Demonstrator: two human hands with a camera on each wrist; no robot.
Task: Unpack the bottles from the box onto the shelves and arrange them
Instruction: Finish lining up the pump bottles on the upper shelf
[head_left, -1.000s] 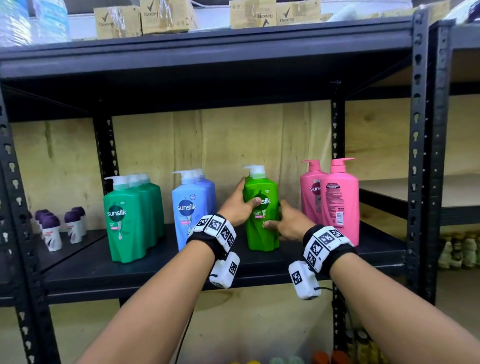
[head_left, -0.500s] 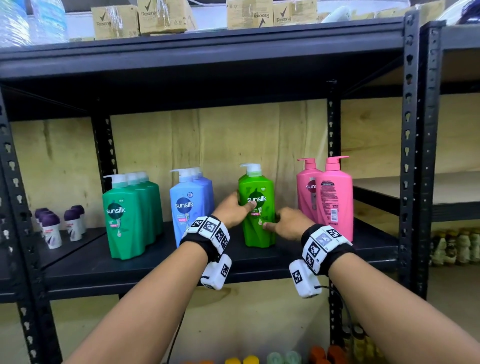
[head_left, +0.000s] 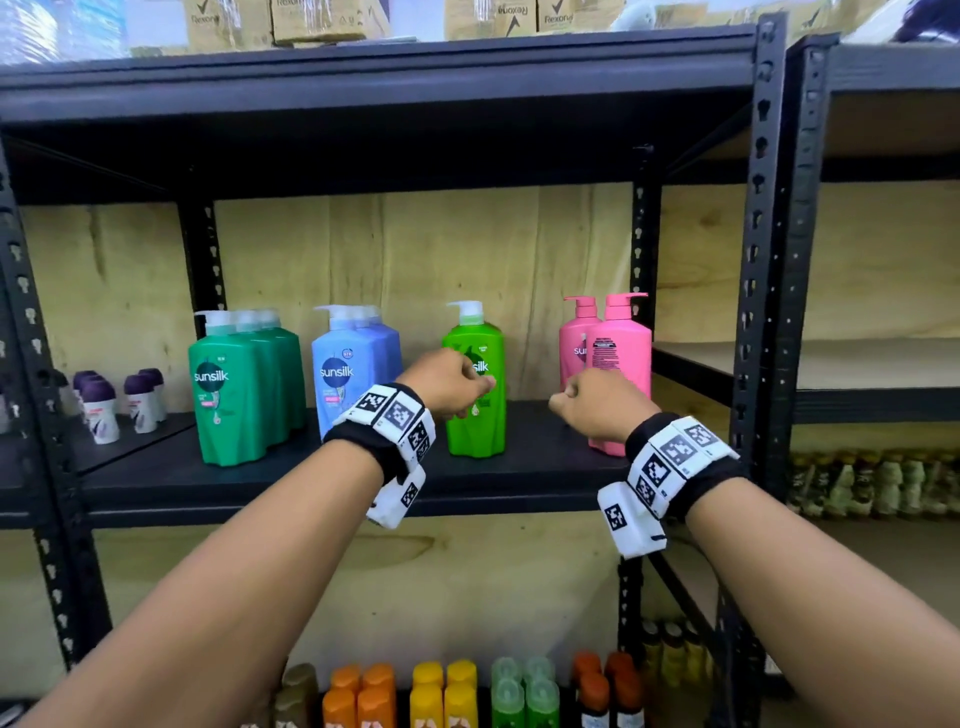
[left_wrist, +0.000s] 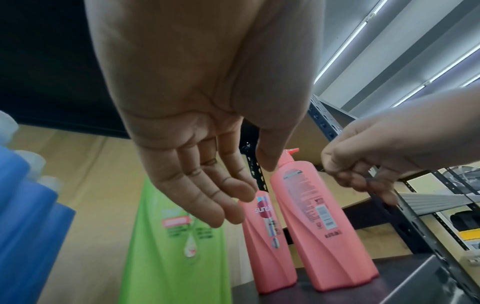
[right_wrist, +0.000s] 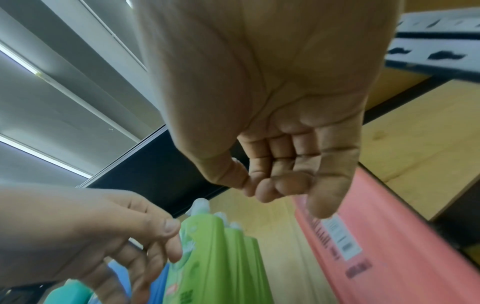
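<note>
A light green pump bottle (head_left: 478, 421) stands upright on the black shelf (head_left: 545, 467), between the blue bottles (head_left: 343, 364) and two pink bottles (head_left: 621, 343). My left hand (head_left: 449, 382) hovers in front of the green bottle's label, fingers relaxed and empty, as the left wrist view shows (left_wrist: 207, 185). My right hand (head_left: 592, 402) hangs to the right of the bottle, in front of the pink pair, loosely curled and holding nothing (right_wrist: 280, 185). Neither hand touches a bottle. Three dark green bottles (head_left: 228, 395) stand further left.
Small purple-capped roll-ons (head_left: 104, 410) sit on the far left shelf. Cardboard boxes (head_left: 322, 21) line the top shelf. Orange, yellow and green bottles (head_left: 447, 691) fill the shelf below. A black upright post (head_left: 763, 260) borders a second shelf unit (head_left: 857, 364) on the right.
Both hands have let go of the light green bottle and drawn back from it. The right hand has shifted right, in front of the pink bottles.
</note>
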